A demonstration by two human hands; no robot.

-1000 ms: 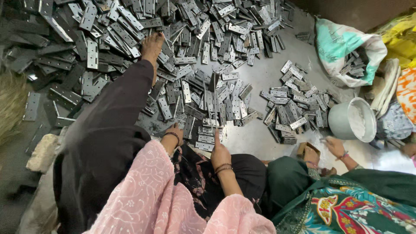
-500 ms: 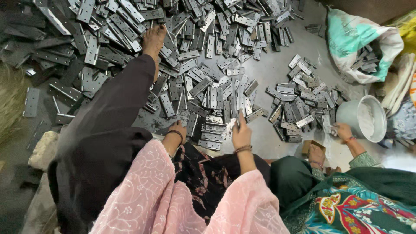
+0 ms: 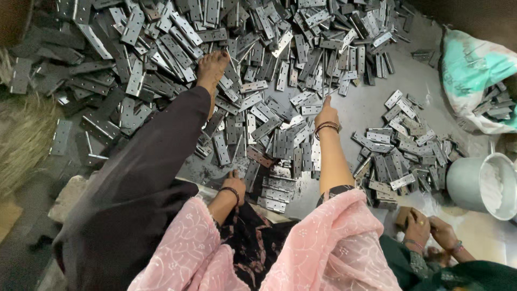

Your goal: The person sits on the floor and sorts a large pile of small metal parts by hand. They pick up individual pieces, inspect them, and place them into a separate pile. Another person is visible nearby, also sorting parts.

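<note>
Several flat metal hinges [image 3: 269, 81] cover the floor in a wide heap. My right hand [image 3: 326, 115] is stretched out over the heap, fingers pointing away and resting on the hinges near its right edge. Close to my body, my left hand [image 3: 235, 181] lies low on hinges, curled, and whether it grips one cannot be told. My outstretched leg in dark cloth ends in a bare foot [image 3: 211, 67] lying on the hinges.
A smaller hinge pile [image 3: 401, 148] lies at the right. Beside it stands a white bucket [image 3: 468, 186], and a teal sack [image 3: 474, 70] holding hinges is at the far right. Another person's hands [image 3: 428, 229] hold a small brown object at the lower right.
My right hand has reached forward from near my knee out over the heap. The view has tilted, so the hinges fill more of the frame. My left hand stayed low.
</note>
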